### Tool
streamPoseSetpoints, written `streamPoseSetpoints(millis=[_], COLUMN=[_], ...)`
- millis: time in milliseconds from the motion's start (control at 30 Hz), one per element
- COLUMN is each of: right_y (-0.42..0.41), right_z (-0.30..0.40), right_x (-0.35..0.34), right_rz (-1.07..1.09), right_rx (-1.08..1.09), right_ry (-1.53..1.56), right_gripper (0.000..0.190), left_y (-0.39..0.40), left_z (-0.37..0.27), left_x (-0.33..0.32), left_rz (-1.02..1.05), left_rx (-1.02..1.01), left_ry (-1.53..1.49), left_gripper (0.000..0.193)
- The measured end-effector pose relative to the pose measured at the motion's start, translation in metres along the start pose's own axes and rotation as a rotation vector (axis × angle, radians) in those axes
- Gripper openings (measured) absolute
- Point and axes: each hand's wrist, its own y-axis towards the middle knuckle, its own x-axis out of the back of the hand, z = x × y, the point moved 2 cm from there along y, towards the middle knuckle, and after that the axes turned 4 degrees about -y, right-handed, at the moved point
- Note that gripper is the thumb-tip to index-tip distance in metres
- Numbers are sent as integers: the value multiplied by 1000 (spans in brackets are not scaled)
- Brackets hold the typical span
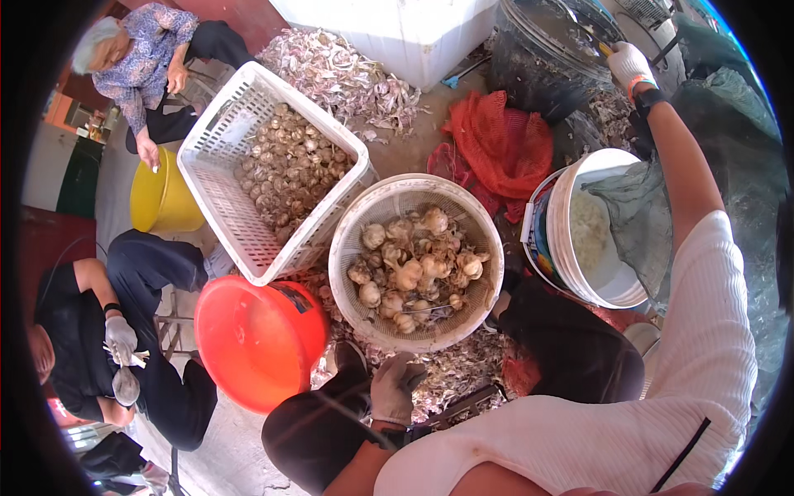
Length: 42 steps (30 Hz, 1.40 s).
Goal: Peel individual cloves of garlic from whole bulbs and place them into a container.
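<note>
My right hand point(629, 65), in a pale work glove, reaches out to the rim of a black bucket point(527, 80). It grips a thin tool with a yellow handle point(604, 49); the tool's kind is unclear. My left hand point(392, 389), also gloved, hovers over my lap with its fingers bent, and the palm is hidden. Just beyond it stands a round white mesh-lined basket point(417, 343) with several garlic bulbs point(409, 274) and loose skins inside. A white bucket point(561, 229) at the right holds peeled pale cloves point(586, 226), partly covered by dark netting point(639, 217).
A white slotted crate point(211, 186) of garlic bulbs, an orange-red tub point(248, 347) and a yellow bucket point(162, 192) stand leftward. Two people sit there, one gloved hand point(121, 338) holding garlic. Red mesh sacks point(502, 142), garlic skins point(341, 80) and a large white container point(397, 43) lie beyond.
</note>
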Motion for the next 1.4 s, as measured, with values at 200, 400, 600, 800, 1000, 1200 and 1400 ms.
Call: streamPoseSetpoints(millis=[200, 400, 600, 800, 1000, 1200, 1400], right_y=[91, 38, 39, 43, 9, 23, 65], right_z=[-49, 31, 55, 55, 70, 63, 63], right_x=[-40, -38, -22, -7, 28, -7, -48], right_rz=[-95, -4, 132, 125, 258, 110, 98], right_rx=[202, 206, 313, 416, 270, 335, 358], right_ry=[-460, -349, -478, -415, -408, -569, -631], right_gripper=[27, 19, 22, 20, 28, 27, 25], left_y=[11, 5, 9, 7, 8, 6, 4], left_z=[6, -3, 0, 0, 3, 2, 1], left_x=[4, -2, -3, -1, 3, 4, -3], left_rz=[26, -97, -127, -98, -60, -58, -75], left_rx=[53, 42, 40, 30, 26, 33, 32], left_ry=[-39, -10, -3, -40, -45, -54, -36], left_gripper=[24, 23, 23, 23, 24, 23, 23])
